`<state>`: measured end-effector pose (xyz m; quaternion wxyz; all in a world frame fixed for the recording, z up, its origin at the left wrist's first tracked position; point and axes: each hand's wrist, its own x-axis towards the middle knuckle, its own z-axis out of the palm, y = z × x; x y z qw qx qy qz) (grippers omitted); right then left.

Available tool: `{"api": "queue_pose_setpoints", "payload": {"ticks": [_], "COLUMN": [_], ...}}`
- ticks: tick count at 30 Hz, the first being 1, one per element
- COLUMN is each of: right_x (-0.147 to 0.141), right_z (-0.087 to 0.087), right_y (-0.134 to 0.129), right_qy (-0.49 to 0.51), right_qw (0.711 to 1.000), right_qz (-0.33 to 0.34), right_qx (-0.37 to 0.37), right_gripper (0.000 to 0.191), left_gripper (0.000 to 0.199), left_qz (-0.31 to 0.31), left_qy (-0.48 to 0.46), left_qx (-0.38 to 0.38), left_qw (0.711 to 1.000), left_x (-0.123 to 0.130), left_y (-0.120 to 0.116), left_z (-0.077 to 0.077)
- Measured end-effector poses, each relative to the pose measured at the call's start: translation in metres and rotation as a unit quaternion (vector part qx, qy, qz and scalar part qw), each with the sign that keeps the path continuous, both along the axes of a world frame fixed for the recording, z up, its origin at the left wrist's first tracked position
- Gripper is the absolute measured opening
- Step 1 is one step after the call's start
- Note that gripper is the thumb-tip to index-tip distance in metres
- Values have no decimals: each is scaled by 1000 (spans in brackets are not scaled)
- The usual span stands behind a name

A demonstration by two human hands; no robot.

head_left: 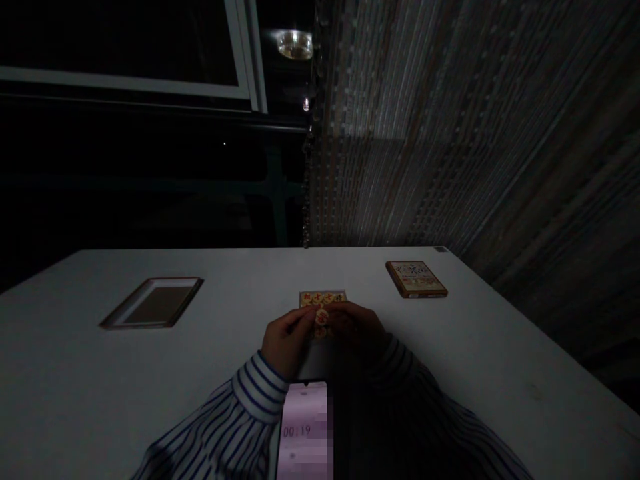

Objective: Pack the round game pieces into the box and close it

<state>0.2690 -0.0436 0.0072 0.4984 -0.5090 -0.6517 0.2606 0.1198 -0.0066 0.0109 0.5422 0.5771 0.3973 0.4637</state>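
Note:
Between my two hands, a round xiangqi piece (322, 317) with a red character is held up over a small tray of xiangqi pieces (318, 298). My left hand (289, 339) pinches the piece from the left with thumb and fingers. From the other side, my right hand (361, 328) closes on it, its fingers partly in shadow. Behind the fingers, a row of round pieces with red characters shows in the tray; another piece (320, 331) lies just below the held one. My hands hide much of the tray.
On the white table (240, 360), an open box lid or tray (165, 303) lies left and a closed game box (417, 279) lies right. A lit phone (304, 433) showing 00:19 sits near my left sleeve. A bead-string curtain (400, 133) hangs behind the table.

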Motion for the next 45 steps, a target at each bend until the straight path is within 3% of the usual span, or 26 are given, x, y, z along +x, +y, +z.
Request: {"api": "queue_pose_setpoints", "payload": {"ticks": [7,23,32,45], "right_x": [3,4,3,5], "right_z": [1,-4,-3,-3], "right_y": [0,3,2,1], "right_qy": [-44,-36,-13,5], "right_qw": [999,999,1000,1000], "right_qz": [-9,-4,9,7], "right_qx": [27,39,7,2], "right_gripper": [22,29,27,24], "left_gripper": [26,26,27,26], "left_qz": [7,-6,0,17], "left_qy": [-18,-68,-65,-87], "left_qx": [-24,-74,-86,-92], "left_qw": [1000,995,994,992], "left_x": [0,2,2,2], "left_y": [0,1,-4,0], "left_z": [3,-3,6,1]}}
